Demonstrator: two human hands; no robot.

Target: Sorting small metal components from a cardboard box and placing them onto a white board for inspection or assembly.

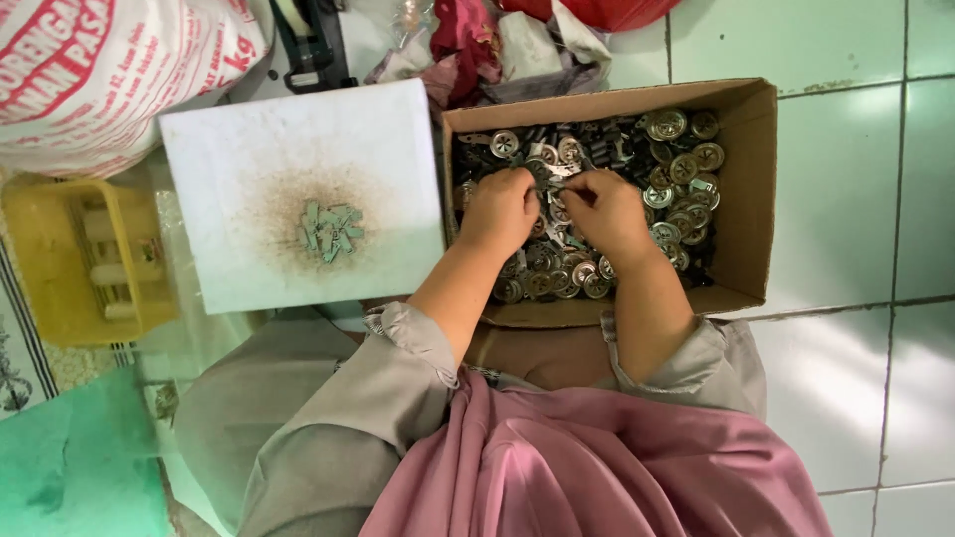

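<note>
Fingertips of both hands buried among metal parts (pixel 597 199); grip unreadable. Printed sack (pixel 109 70) cut off by top-left edge.

An open cardboard box (pixel 751 189) sits on the tiled floor, filled with a loose heap of small round metal discs (pixel 681 164), silvery and brass-toned, mixed with darker bits. Over the heap's middle, the left hand (pixel 500 209) and right hand (pixel 607 209) meet, fingers pinching a small metal piece (pixel 555 179) between them.

sleeves: grey, pushed up, gathered cuffs | headscarf: dusty pink | hands (pixel 552 211): bare
</note>
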